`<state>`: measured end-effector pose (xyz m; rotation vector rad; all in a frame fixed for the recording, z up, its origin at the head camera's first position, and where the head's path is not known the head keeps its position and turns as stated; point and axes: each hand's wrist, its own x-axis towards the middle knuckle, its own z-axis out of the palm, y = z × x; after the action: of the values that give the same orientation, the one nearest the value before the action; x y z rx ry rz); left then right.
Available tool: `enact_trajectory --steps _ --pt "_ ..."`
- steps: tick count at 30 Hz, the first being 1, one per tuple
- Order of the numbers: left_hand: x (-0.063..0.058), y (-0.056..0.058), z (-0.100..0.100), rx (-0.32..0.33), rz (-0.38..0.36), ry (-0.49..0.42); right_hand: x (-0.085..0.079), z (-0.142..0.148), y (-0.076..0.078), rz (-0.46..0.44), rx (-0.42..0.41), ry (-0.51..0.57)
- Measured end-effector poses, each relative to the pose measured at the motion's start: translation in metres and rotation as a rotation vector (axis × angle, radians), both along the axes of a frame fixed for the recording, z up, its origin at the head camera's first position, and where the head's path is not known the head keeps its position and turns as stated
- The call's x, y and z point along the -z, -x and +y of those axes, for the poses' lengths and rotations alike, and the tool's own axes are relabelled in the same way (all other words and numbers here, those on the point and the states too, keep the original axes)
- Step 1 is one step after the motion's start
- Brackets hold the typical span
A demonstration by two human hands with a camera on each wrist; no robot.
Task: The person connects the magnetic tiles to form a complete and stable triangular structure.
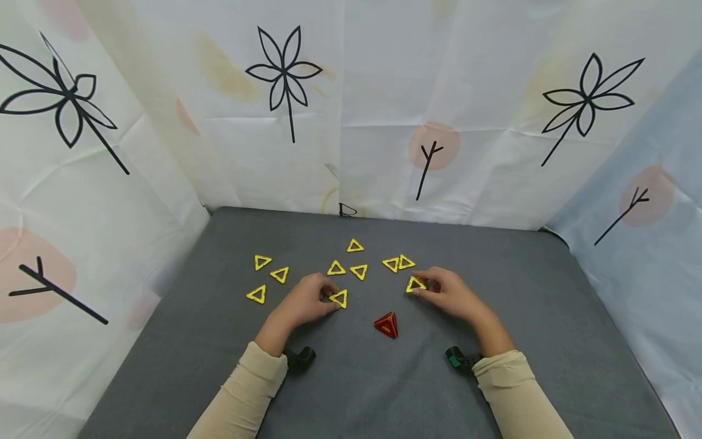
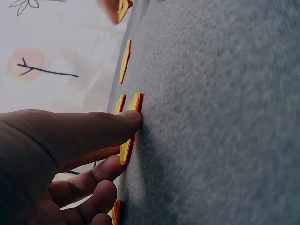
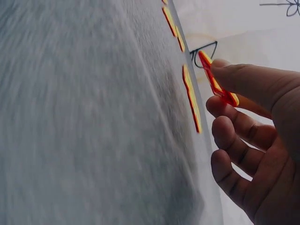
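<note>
As the grey worktop (image 1: 395,378) spreads beneath me, my left hand (image 1: 306,299) and right hand (image 1: 451,294) sit beyond a red triangular block (image 1: 386,325). Left fingers and thumb clamp one yellow triangle (image 2: 125,151), right fingers and thumb another triangle (image 3: 216,85), probably by the rims because they're so thin. Wrist views show red edges that the head view doesn't.

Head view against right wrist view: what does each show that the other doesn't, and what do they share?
Head view only: the left hand and the red pyramid-like piece.

Right wrist view only: clearly visible red edges on the yellow triangles.

Both: the right hand pinching a yellow triangle, and the gray cloth.
</note>
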<state>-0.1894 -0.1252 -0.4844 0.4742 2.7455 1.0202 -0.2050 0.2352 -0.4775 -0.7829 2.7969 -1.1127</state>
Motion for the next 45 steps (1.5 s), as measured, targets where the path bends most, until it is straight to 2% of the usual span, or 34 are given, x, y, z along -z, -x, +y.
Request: enact_trajectory --steps 14,21,35,45 --pt "0.006 0.001 0.013 0.034 0.036 0.014 -0.005 -0.024 0.003 -0.069 -0.010 0.052" --pt "0.004 0.003 0.022 0.060 0.064 0.001 -0.005 -0.036 0.007 -0.092 -0.040 0.039" --pt "0.008 0.011 0.055 0.141 0.041 -0.021 0.003 -0.046 0.009 -0.142 -0.135 0.043" --pt "0.007 0.015 0.068 0.145 0.006 -0.071 0.002 -0.045 0.009 -0.173 -0.136 0.045"
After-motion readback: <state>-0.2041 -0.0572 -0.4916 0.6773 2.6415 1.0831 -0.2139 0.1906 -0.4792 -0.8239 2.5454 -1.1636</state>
